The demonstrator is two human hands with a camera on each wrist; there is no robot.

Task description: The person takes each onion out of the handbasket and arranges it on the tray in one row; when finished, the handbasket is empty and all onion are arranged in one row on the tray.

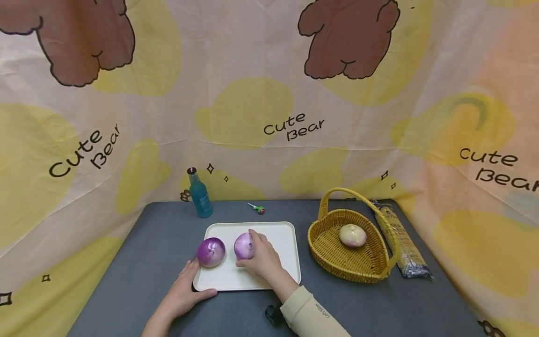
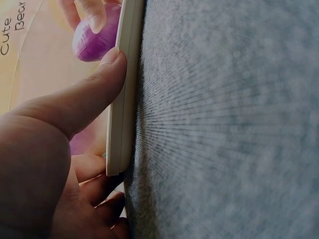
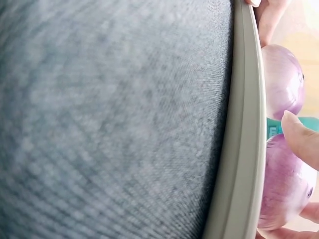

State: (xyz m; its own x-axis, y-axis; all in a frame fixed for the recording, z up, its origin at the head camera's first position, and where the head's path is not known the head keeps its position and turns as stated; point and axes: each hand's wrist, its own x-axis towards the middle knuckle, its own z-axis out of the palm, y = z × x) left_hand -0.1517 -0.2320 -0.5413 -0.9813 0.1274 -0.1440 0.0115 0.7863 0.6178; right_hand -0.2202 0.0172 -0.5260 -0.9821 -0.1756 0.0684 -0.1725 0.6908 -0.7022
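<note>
A printed cloth [image 1: 244, 112] hangs behind a dark gray tabletop [image 1: 156, 243]. On the tabletop, the white tray [image 1: 269, 229] lies toward the middle, with a yellow wicker basket [image 1: 337, 271] to its right and a long packet [image 1: 404, 243] just beyond the basket. A blue bottle [image 1: 200, 194] stands behind the tray's left end. The right grip [image 1: 266, 259] is clasping the paler purple onion [image 1: 243, 246] on the tray, its thumb on the near side and its fingers over the right and far sides, so the onion's left side shows uncovered. The left grip [image 1: 181, 292] is released, thumb on the tray's front edge and fingers along its left side, near the darker purple onion [image 1: 211, 252]. A white onion [image 1: 353, 235] sits in the basket. Smallest is a green-and-red trinket [image 1: 258, 208] behind the tray.
</note>
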